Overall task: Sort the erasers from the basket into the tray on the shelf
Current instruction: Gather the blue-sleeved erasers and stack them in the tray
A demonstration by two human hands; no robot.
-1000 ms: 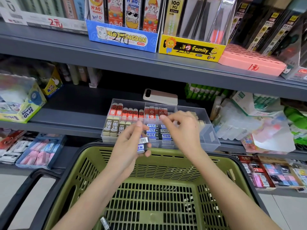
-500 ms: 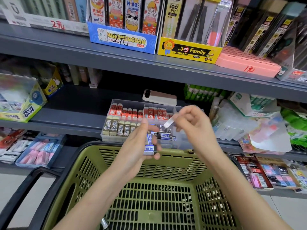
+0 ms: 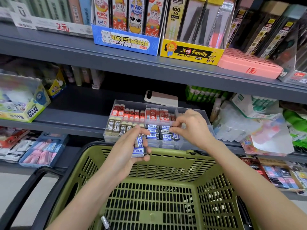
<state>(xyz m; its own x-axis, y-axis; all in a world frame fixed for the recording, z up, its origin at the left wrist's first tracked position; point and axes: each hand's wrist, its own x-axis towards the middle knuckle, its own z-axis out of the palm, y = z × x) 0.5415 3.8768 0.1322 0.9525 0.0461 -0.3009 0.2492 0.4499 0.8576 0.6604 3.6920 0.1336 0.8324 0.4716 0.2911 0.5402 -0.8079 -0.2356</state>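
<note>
- Olive-green slotted plastic basket (image 3: 167, 155) sat in the foreground, its far rim just below the edge of the grey metal shelf (image 3: 74, 117).
- Clear plastic compartmented tray (image 3: 163, 145) stood on that shelf, directly behind the basket.
- Tray contents: red-sleeved erasers (image 3: 127, 113) in the back rows, tan erasers marked 2B (image 3: 116, 127) at front left, and blue-and-white sleeved erasers lying flat (image 3: 157, 132) in the front middle section.
- Left hand (image 3: 126, 146) hovered over the basket's far rim, in front of the tray. Its fingers were curled round a small stack of blue-and-white sleeved erasers (image 3: 139, 149), with the thumb on top.
- Right hand (image 3: 192, 128) reached over the tray's front middle section. Its fingers were bent, and thumb and fingertips closed on the upper end of a single blue-and-white eraser (image 3: 175, 136).
- That eraser stood on end at the right edge of the flat blue-and-white rows. Its lower end was down among them, inside the tray.
- One small wrapped piece (image 3: 104, 220) lay on the basket floor near the front; what it was could not be told.
- Pale flat phone-like device (image 3: 161, 98) lay on the shelf just behind the tray.
- Blue cardboard display box with cartoon cats (image 3: 126, 40) and yellow cardboard display box (image 3: 191, 52) stood on the shelf above.
</note>
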